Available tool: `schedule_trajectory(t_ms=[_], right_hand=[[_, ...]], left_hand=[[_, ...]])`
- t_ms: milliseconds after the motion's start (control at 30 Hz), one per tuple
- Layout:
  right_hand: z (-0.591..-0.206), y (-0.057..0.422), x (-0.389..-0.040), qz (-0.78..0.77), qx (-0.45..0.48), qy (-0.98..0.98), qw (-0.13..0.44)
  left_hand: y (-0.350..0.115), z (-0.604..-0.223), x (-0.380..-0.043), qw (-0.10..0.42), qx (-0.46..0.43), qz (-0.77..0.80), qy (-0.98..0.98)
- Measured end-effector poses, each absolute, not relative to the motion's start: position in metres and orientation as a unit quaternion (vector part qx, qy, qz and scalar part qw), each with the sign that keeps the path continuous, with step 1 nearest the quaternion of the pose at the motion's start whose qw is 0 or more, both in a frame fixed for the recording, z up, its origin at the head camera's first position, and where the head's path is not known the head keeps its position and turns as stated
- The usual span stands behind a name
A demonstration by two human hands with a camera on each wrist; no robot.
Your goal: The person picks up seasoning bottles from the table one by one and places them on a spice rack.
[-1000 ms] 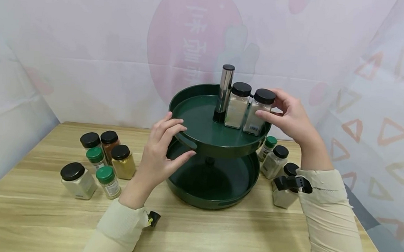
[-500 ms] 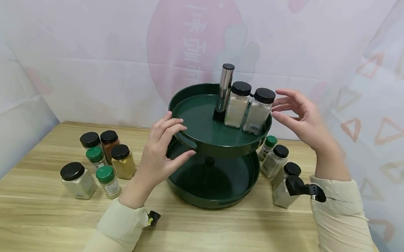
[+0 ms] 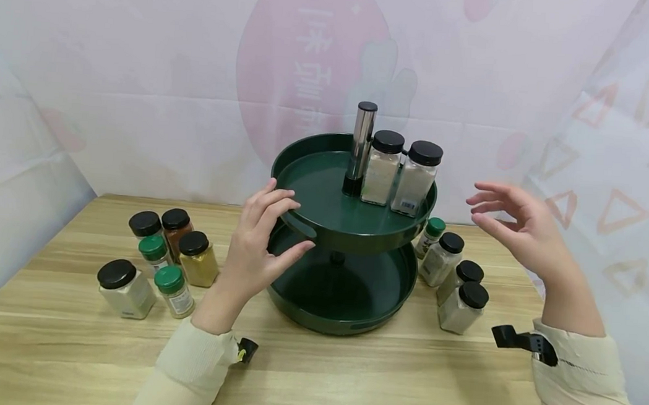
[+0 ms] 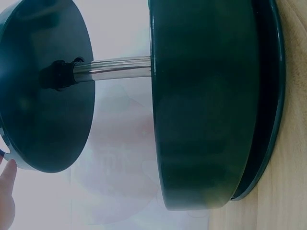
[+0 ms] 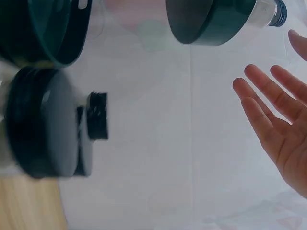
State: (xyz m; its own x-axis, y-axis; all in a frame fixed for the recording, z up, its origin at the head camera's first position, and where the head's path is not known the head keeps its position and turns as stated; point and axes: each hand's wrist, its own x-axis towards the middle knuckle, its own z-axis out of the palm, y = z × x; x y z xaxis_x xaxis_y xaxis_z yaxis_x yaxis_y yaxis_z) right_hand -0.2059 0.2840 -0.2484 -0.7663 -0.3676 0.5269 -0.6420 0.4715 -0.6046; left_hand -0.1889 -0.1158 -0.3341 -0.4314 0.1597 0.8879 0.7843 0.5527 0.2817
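A green two-tier round rack stands mid-table, its upper tray [image 3: 318, 211] above its lower tray [image 3: 335, 296]. Two square glass spice jars with black lids, a left jar [image 3: 381, 172] and a right jar [image 3: 414, 182], stand upright on the upper tray beside the silver post [image 3: 362, 146]. My left hand [image 3: 260, 245] touches the upper tray's front-left rim by the handle slot, fingers spread. To the right of the rack, my right hand [image 3: 518, 227] is in the air, fingers loosely bent, holding nothing. The right wrist view shows that empty palm [image 5: 288, 129].
Several jars stand left of the rack, among them a yellow spice jar [image 3: 198, 262] and a green-lidded shaker [image 3: 174, 292]. Right of the rack are a small green-lidded shaker [image 3: 429, 237] and black-lidded jars, the nearest a pale jar [image 3: 459, 313]. A printed curtain [image 3: 197, 95] hangs behind.
My right hand has let go of the right jar on the upper tray and moved away to the right and down. The left hand stays at the rim.
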Motion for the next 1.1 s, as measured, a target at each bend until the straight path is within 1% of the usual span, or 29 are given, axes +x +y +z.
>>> schedule_trajectory(t_ms=[633, 833, 1100], right_hand=[[-0.309, 0.338, -0.173, 0.387, 0.211, -0.885, 0.151], [-0.327, 0.348, -0.166, 0.374, 0.215, -0.893, 0.129], [-0.341, 0.346, -0.165, 0.392, 0.230, -0.885, 0.097]], left_hand=[[-0.115, -0.334, -0.189, 0.437, -0.311, -0.361, -0.763], [-0.115, -0.334, -0.189, 0.436, -0.313, -0.361, -0.762], [-0.116, -0.333, -0.188, 0.434, -0.309, -0.363, -0.764]])
